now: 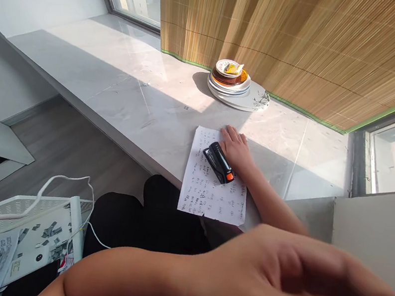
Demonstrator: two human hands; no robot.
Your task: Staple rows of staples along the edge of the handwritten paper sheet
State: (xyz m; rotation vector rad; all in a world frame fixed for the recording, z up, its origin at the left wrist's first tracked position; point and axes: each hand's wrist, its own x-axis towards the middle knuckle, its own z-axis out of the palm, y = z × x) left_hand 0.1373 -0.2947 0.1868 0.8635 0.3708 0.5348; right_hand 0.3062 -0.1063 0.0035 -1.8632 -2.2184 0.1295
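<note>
A handwritten sheet of paper point(194, 188) lies at the counter's front edge, its lower end sticking out past it. On the sheet rests a black stapler point(218, 160) with an orange part at its near end. My right hand point(237, 149) is flat at the paper's upper right corner, fingers spread, beside the stapler and not gripping it. Close to the camera, my left hand point(295, 285) reaches across to the right, large and blurred. Its fingers bend toward the right edge of the view, where the tips are smeared, so anything held there cannot be made out.
Stacked plates point(228, 85) with a small yellow packet on top stand by the bamboo blind point(295, 38). The grey counter point(116, 89) runs along the window. At lower left, a white basket point(13, 205) holds paper scraps, with a white cable point(37, 199) over it.
</note>
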